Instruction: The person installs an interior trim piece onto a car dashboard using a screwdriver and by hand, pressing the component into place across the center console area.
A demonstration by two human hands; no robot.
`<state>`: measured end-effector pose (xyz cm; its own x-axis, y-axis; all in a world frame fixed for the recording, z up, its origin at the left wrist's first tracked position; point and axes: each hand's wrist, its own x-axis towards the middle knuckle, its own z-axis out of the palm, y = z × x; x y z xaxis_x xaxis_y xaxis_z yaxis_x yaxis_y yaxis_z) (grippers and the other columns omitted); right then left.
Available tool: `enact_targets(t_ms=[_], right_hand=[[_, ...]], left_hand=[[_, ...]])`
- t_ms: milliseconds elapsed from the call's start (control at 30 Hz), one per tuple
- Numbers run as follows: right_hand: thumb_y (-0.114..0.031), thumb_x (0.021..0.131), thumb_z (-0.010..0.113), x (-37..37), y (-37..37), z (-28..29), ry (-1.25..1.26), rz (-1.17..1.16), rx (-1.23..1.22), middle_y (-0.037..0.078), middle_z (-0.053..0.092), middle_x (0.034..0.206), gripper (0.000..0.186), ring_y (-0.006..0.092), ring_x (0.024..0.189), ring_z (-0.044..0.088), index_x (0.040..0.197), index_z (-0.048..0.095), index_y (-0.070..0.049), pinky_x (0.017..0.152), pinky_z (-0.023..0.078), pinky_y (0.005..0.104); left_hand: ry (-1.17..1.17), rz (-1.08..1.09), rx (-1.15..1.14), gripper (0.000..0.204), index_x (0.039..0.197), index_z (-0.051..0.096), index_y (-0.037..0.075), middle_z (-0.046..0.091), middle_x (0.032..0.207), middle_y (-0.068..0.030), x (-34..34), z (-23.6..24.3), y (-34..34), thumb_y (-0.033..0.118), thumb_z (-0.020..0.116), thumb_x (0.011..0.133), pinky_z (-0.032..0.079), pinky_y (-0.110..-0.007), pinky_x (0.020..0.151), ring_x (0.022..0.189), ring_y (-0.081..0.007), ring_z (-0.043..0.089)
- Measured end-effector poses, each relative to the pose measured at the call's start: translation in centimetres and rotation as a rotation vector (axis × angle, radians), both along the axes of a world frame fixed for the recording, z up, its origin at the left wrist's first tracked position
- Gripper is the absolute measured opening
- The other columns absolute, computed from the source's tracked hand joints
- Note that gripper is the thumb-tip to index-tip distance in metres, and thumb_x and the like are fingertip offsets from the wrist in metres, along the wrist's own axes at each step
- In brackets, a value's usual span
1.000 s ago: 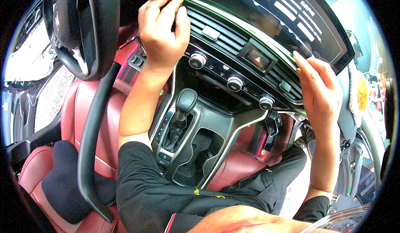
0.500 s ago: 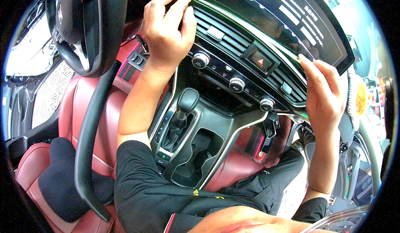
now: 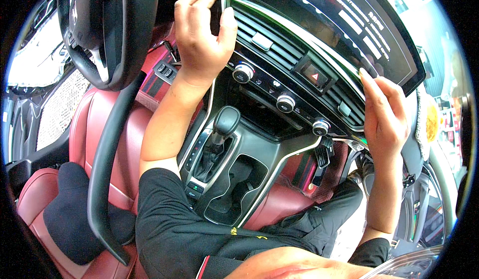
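Note:
A long, thin, shiny trim strip (image 3: 299,28) runs along the upper edge of the dashboard air vents (image 3: 279,39), below the wide centre screen (image 3: 349,24). At its left end, my left hand (image 3: 202,37) holds on with bent fingers; the fingertips lie above the corner and the thumb beside the vent. My right hand (image 3: 388,112) pinches the far right end, fingers curled together near the screen's lower edge. What lies under the right fingertips is partly hidden. The hazard button (image 3: 314,76) sits between the vents, with silver climate knobs (image 3: 285,103) below.
The steering wheel (image 3: 124,34) is at upper left. Beneath my left arm stand the gear lever (image 3: 226,122) and cup holder (image 3: 232,189). Red seats (image 3: 132,134) flank the console; a black cushion (image 3: 75,214) rests on the left one. An open door (image 3: 431,194) is at the right.
My left fingertips have shifted slightly left, so the strip's left corner now shows between finger and thumb. The right hand stays at the other end. The whole view has moved a little.

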<state>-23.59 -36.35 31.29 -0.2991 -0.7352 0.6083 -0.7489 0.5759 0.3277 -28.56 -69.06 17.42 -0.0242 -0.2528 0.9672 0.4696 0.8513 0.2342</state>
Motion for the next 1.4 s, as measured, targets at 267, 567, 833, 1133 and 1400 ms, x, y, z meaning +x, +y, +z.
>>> enact_targets(t_ms=[267,567,833,1133,1400], right_hand=[[0.009,0.085,0.074,0.17,0.36,-0.4,-0.015,-0.011,-0.011,0.013,0.069,0.097,0.037,0.0248,0.086,0.07,0.119,0.08,-0.005,0.076,0.057,0.0322],[0.007,0.085,0.075,0.29,0.1,-0.18,-0.018,-0.02,-0.003,0.012,0.069,0.095,0.035,0.0246,0.085,0.07,0.118,0.08,-0.005,0.075,0.057,0.0331],[0.005,0.085,0.074,0.11,0.24,-0.04,-0.011,-0.022,0.013,0.012,0.069,0.096,0.036,0.0253,0.086,0.07,0.119,0.08,-0.006,0.077,0.057,0.034],[0.006,0.085,0.074,-0.07,0.28,0.02,-0.007,-0.02,0.011,0.012,0.07,0.096,0.037,0.0254,0.086,0.07,0.119,0.08,-0.007,0.077,0.057,0.034],[0.006,0.083,0.075,-0.18,0.22,-0.06,0.002,-0.018,0.01,0.012,0.07,0.095,0.037,0.0244,0.084,0.07,0.118,0.08,-0.007,0.076,0.057,0.0336]], left_hand=[[-0.02,-0.033,0.025,0.028,0.116,0.069,0.002,0.067,0.117,-0.0168,0.13,-0.12,0.02,0.011,0.075,0.091,0.05,-0.043,0.104,0.115,-0.0333,0.062],[-0.02,-0.016,0.008,0.028,0.117,0.07,0.002,0.067,0.117,-0.0167,0.11,-0.05,0.04,0.011,0.074,0.091,0.051,-0.043,0.102,0.113,-0.0331,0.063],[-0.026,0.0,-0.008,0.028,0.119,0.071,0.003,0.067,0.118,-0.0167,0.16,0.06,0.03,0.012,0.073,0.092,0.052,-0.043,0.101,0.112,-0.0325,0.064],[-0.059,0.034,-0.068,0.027,0.12,0.077,0.006,0.068,0.119,-0.0148,0.06,0.04,-0.14,0.009,0.07,0.094,0.053,-0.039,0.099,0.11,-0.0291,0.065],[-0.051,0.071,-0.098,0.026,0.118,0.079,0.007,0.07,0.117,-0.0132,-0.01,0.08,-0.2,0.007,0.07,0.094,0.052,-0.039,0.097,0.108,-0.0285,0.065]])
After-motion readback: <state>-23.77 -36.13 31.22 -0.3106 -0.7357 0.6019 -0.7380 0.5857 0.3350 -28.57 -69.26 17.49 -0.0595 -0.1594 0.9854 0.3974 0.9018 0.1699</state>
